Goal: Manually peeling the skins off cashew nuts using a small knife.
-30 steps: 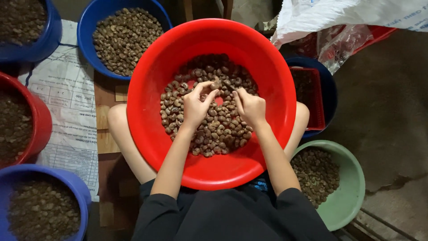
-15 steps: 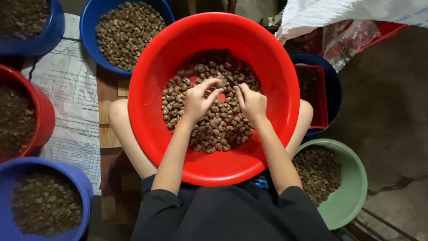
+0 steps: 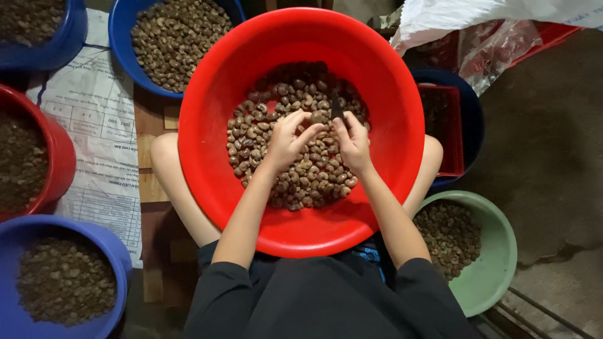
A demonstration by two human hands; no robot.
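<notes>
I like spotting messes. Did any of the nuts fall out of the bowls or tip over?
Nothing stands out. The nuts sit inside the red basin, where the left hand and right hand work. The other bowls look upright, and no spilled nuts show.

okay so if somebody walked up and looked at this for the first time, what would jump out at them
The big red basin on the person's lap fills the middle of the view, with a heap of brown nuts in its bottom. Over that heap the left hand and right hand meet, the left pinching one nut, the right holding a small dark blade. Around it stand more basins of nuts: blue ones at upper and lower left, a pale green one at lower right.
</notes>
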